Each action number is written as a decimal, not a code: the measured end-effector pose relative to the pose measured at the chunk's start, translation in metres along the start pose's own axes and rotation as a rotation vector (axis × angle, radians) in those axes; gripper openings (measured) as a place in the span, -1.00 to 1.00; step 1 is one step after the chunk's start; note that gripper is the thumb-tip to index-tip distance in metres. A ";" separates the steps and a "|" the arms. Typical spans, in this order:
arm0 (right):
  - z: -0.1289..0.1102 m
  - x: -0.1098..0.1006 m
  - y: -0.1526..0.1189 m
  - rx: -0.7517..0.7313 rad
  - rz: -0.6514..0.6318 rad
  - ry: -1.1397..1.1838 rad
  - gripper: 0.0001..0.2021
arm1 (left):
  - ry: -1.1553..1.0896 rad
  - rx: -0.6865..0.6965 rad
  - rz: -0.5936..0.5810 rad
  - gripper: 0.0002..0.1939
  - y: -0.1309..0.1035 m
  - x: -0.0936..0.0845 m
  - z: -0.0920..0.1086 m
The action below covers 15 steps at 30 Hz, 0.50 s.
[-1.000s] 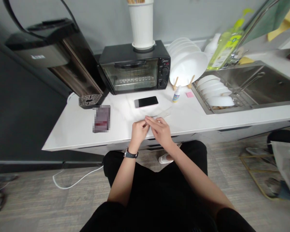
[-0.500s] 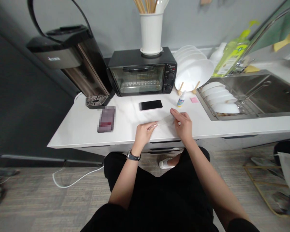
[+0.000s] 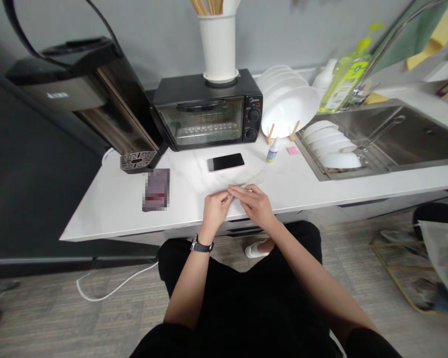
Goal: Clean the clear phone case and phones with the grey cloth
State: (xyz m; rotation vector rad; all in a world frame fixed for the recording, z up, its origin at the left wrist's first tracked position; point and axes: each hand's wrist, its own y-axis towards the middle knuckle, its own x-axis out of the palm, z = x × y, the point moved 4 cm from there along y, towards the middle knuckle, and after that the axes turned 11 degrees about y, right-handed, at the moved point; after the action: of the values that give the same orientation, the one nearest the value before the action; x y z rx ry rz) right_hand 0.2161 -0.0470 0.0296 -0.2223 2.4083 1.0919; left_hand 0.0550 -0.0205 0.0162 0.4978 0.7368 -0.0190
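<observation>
A thin, see-through plastic piece (image 3: 260, 177) is held over the front of the counter, its far right end showing past my right hand; I cannot make out its exact kind. My left hand (image 3: 215, 209), with a watch on the wrist, is closed on its left end. My right hand (image 3: 257, 203) is closed over its middle, fingertips touching my left fingers. Behind the hands lies a dark-screened phone (image 3: 226, 162). A small white spray bottle (image 3: 272, 151) with a blue and yellow label stands right of the phone, beside a pink sticky note (image 3: 293, 150).
A dark pouch-like item (image 3: 157, 190), blurred out, lies left, before a tall water dispenser (image 3: 123, 109). A toaster oven (image 3: 209, 117) carries a white utensil pot (image 3: 219, 47). Racked plates (image 3: 293, 109) and a sink (image 3: 414, 134) with bowls (image 3: 336, 146) are at right.
My right hand has moved left along the clear plastic piece until its fingers meet my left hand. The view has shifted slightly; the counter things stay put.
</observation>
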 end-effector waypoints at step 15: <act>0.048 -0.052 0.001 0.150 0.216 -0.220 -0.35 | -0.097 -0.063 0.027 -0.78 0.001 0.006 0.000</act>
State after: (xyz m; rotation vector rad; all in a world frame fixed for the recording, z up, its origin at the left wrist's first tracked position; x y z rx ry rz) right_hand 0.2780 -0.0131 0.0291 0.2025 2.3380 0.9630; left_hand 0.0590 -0.0190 0.0125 0.4436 0.6335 0.0057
